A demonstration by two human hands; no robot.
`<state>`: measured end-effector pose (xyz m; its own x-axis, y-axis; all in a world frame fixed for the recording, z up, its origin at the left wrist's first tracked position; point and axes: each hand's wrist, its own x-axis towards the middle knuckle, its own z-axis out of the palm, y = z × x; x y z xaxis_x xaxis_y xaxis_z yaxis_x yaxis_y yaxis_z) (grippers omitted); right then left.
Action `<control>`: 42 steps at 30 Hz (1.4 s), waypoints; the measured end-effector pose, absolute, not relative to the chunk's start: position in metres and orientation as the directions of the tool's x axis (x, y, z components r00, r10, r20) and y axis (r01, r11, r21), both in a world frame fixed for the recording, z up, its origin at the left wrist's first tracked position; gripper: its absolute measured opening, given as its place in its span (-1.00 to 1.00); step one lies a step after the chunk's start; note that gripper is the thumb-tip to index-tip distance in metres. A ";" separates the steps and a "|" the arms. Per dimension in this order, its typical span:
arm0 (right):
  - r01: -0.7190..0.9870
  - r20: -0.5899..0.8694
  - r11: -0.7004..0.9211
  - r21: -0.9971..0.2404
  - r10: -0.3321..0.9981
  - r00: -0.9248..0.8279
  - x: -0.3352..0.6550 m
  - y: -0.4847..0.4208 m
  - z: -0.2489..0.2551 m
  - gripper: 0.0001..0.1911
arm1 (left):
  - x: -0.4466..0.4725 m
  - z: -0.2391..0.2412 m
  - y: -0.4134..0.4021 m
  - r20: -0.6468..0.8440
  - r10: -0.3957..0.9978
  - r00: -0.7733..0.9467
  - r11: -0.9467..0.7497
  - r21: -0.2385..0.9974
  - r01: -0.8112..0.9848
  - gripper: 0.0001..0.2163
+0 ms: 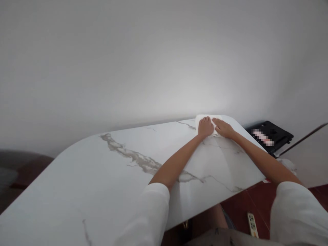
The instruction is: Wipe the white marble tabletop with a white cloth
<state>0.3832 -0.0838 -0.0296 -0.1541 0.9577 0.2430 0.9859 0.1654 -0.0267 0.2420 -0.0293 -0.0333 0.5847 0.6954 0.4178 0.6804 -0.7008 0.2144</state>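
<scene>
At the far right end of the marble-patterned table point(84, 177), a white cloth point(202, 117) lies folded or bunched against the surface. On top of it is my left hand point(205, 127), its fingers bent over the material. My right hand point(223, 127) lies beside it, with fingers stretched toward the left hand and pressed down on the cloth's right side. Both arms reach forward over the tabletop. My palms hide much of the cloth.
A pale wall point(153, 61) rises right behind the table's back edge. Beyond the right edge sits a black case point(274, 133), with a thin dark rod point(302, 140) near it. On the red floor point(258, 198) lies a power strip point(252, 224).
</scene>
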 end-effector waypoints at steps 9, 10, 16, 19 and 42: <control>0.989 0.309 0.147 -0.021 0.942 -0.133 0.353 -0.209 -0.029 -0.40 | 0.215 -0.024 -0.141 0.395 0.638 0.660 -0.761 0.195 0.619 -0.60; 0.987 0.316 0.158 -0.024 0.938 -0.143 0.349 -0.224 -0.028 -0.39 | 0.209 -0.022 -0.157 0.383 0.637 0.669 -0.761 0.178 0.624 -0.60; 0.968 0.284 0.250 -0.009 0.929 -0.237 0.348 -0.301 -0.025 -0.35 | 0.194 -0.007 -0.237 0.285 0.596 0.750 -0.792 0.058 0.607 -0.55; 0.972 0.272 0.234 0.036 0.933 -0.235 0.369 -0.322 -0.024 -0.36 | 0.212 -0.011 -0.250 0.307 0.574 0.760 -0.812 0.090 0.577 -0.51; 0.942 0.255 0.325 -0.082 0.921 -0.295 0.434 -0.060 -0.030 -0.43 | 0.275 -0.029 -0.039 0.455 0.720 0.525 -0.649 0.172 0.741 -0.59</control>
